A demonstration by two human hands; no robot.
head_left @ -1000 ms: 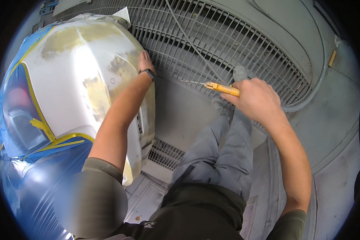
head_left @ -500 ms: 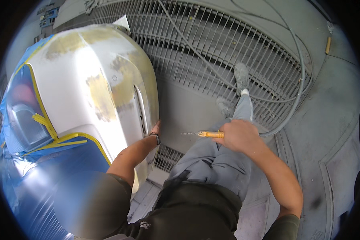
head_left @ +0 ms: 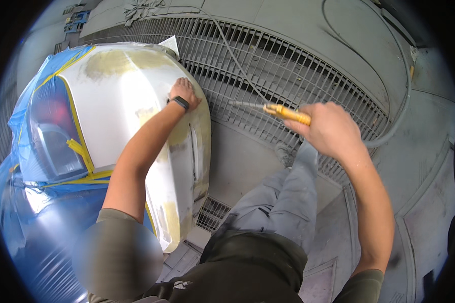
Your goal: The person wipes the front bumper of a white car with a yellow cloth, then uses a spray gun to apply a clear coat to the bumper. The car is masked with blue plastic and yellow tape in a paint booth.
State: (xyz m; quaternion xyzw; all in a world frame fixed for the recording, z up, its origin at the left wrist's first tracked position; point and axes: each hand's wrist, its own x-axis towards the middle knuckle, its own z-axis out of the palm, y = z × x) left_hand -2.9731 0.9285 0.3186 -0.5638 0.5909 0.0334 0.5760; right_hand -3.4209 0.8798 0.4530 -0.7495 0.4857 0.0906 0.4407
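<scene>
A white car bumper (head_left: 103,118) with sanded yellowish patches is on my left, next to a car body masked in blue plastic film (head_left: 15,202). My left hand (head_left: 185,93) lies flat on the bumper's upper far part, fingers stretched out, a dark watch on the wrist. In front of me on the right, my right hand (head_left: 333,129) is closed around an air blow gun (head_left: 290,114) with a yellow body. Its thin metal nozzle points left toward the bumper, apart from it. A grey hose (head_left: 389,137) runs from behind that hand.
Yellow masking tape (head_left: 76,118) borders the film around the tail light (head_left: 58,146). Metal floor grating (head_left: 308,70) curves across the floor beyond the bumper. Another thin hose (head_left: 225,40) crosses the grating. A crumpled grey cloth (head_left: 139,10) lies at the far left.
My left hand has moved from the bumper's right edge up to its far upper surface. My right hand has lifted the blow gun farther forward and to the right.
</scene>
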